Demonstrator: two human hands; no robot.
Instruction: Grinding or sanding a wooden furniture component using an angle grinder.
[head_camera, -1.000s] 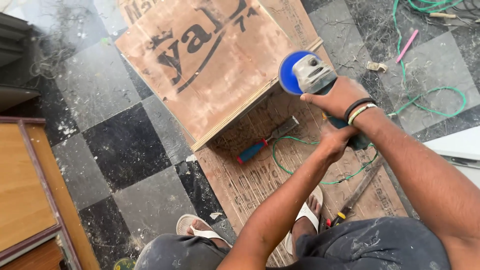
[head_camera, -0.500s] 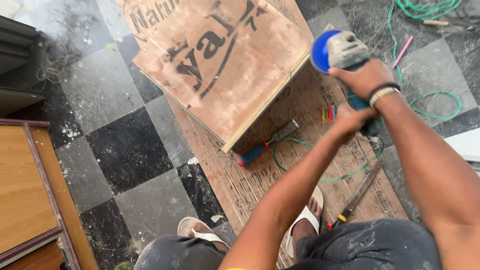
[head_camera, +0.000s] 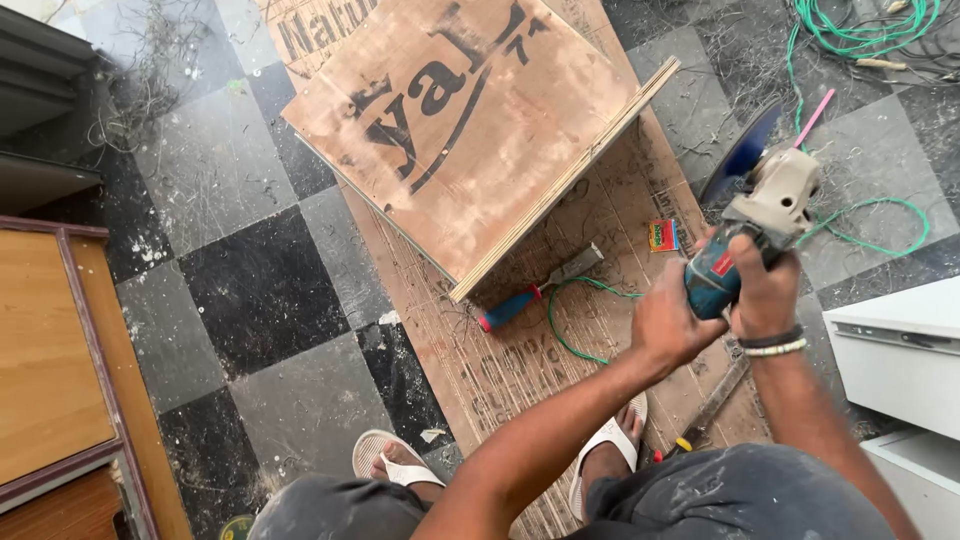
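blue-bodied angle grinder (head_camera: 750, 225) sits up in both your hands, out past the right edge of the plywood sheet (head_camera: 460, 120), with its disc over the tiled floor (head_camera: 250, 290). your right hand (head_camera: 765, 290) is clenched around its body, wristbands showing. your left hand (head_camera: 675, 325) is closed on the handle end just beside it. a chisel (head_camera: 540, 290) lies near the green cable (head_camera: 570, 330).

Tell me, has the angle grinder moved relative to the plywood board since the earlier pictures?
Yes. The angle grinder has swung right, off the plywood board edge.
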